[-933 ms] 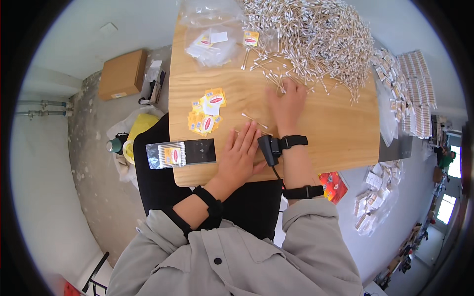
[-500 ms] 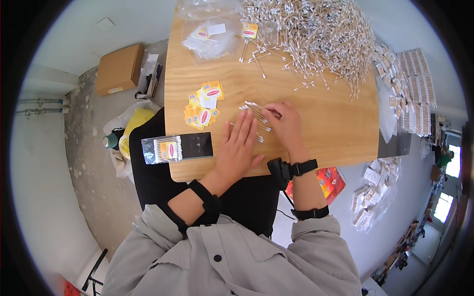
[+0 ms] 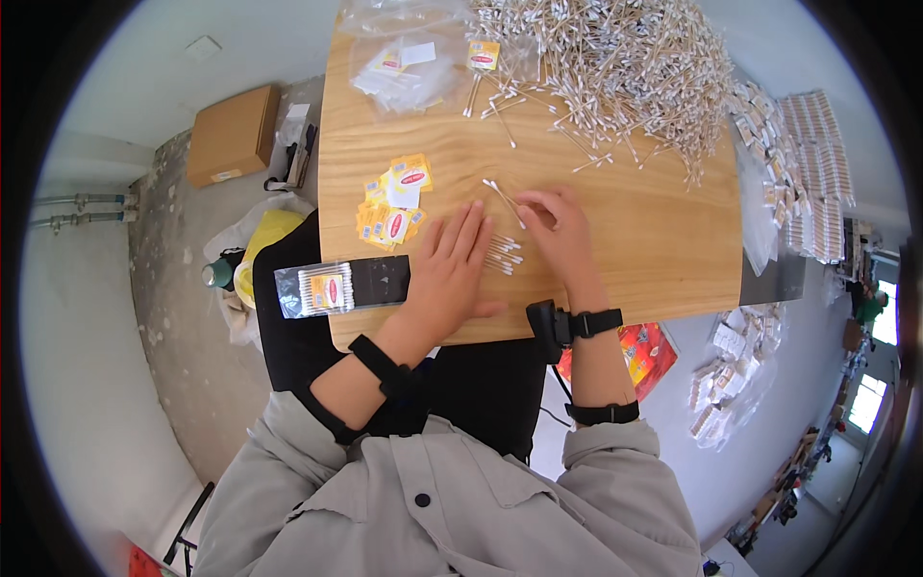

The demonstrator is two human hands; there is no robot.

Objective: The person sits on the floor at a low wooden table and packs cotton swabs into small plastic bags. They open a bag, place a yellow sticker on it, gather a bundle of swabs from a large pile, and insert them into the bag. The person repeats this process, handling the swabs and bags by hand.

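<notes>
My left hand [image 3: 448, 264] lies flat on the wooden table with fingers stretched out. Beside its fingers a small row of cotton swabs [image 3: 504, 252] lies on the wood, part of it hidden under the hand. My right hand [image 3: 560, 236] is curled, its thumb and forefinger pinched at a few slanting cotton swabs [image 3: 498, 192] just above that row. Left of my left hand, yellow printed cards [image 3: 394, 216] lie in a loose pile. A clear packet of swabs [image 3: 325, 289] with a yellow card in it rests on a black strip [image 3: 380, 282] at the table's left edge.
A large heap of loose cotton swabs [image 3: 635, 77] covers the table's far right. Clear plastic bags [image 3: 409, 82] lie at the far left. Bundled swab packs [image 3: 815, 163] stand beyond the right edge. A cardboard box [image 3: 233, 135] is on the floor at left.
My right hand has drawn a few swabs apart from the group, and they now lie above the rest. My left hand has slid slightly left, and its fingers uncover more of the row.
</notes>
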